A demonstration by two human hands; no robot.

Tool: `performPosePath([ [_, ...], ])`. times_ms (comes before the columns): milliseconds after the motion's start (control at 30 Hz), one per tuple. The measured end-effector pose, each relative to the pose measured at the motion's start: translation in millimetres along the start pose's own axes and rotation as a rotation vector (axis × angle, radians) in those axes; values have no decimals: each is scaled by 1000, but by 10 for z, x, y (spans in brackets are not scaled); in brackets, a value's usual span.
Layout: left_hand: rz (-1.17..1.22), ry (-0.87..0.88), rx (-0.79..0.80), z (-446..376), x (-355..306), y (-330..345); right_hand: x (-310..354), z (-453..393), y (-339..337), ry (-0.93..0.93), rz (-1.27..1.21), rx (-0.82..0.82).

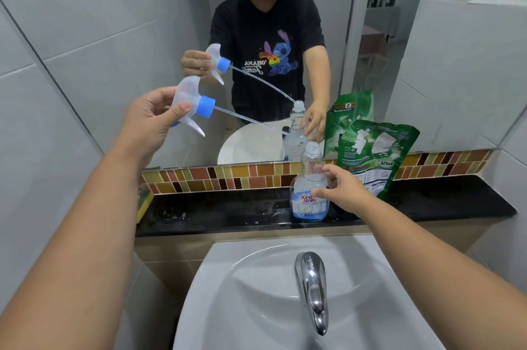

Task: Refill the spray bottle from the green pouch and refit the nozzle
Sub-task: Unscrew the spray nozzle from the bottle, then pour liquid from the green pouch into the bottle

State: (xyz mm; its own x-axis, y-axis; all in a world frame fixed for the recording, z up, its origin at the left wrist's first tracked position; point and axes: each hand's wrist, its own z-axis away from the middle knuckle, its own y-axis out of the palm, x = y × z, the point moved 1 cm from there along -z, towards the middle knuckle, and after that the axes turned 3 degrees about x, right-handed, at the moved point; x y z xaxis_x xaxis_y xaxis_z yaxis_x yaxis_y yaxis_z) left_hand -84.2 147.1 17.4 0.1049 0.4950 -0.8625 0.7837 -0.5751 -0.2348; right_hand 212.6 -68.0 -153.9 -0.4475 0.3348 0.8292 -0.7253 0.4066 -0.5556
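Note:
A clear spray bottle (pixel 309 192) with a blue label stands uncapped on the black ledge (pixel 228 215), a little blue liquid at its bottom. My right hand (pixel 343 191) wraps its fingers around the bottle's right side. My left hand (pixel 152 118) holds the white spray nozzle (pixel 191 104) with its blue collar up at the left, clear of the bottle. The nozzle's thin dip tube (pixel 245 118) slants right and down toward the bottle's open neck without entering it. The green pouch (pixel 370 155) leans upright against the mirror just right of the bottle.
A white basin (pixel 256 292) with a chrome tap (pixel 312 289) lies below the ledge. A yellow-green sponge (pixel 142 204) sits at the ledge's left end. The mirror (pixel 114 36) above a mosaic tile strip reflects a person, the bottle and the pouch. White tiled walls close in on both sides.

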Motion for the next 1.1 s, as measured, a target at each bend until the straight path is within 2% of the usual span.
performPosePath([
  [300, 253, -244, -262, 416, 553, -97, 17, 58, 4, 12, -5, -4],
  [500, 434, -415, -307, 868, 1061, -5, -83, 223, -91, 22, 24, -33],
  [633, 464, -614, -285, 1334, 1468, 210, -398, 402, -239, 52, -38, -237],
  [767, 486, -842, -241, 1797, 1826, 573, -789, 543, -404, 212, -187, -513],
  [867, 499, -932, -249, 1984, 1990, 814, -974, 559, -484, 320, -317, -646],
  [967, 504, -995, -232, 2063, 2122, 990, -1070, 503, -548, 375, -419, -715],
  [1100, 440, -1023, -148, 2121, 2291, 1218, -1095, 411, -626, 398, -491, -704],
])
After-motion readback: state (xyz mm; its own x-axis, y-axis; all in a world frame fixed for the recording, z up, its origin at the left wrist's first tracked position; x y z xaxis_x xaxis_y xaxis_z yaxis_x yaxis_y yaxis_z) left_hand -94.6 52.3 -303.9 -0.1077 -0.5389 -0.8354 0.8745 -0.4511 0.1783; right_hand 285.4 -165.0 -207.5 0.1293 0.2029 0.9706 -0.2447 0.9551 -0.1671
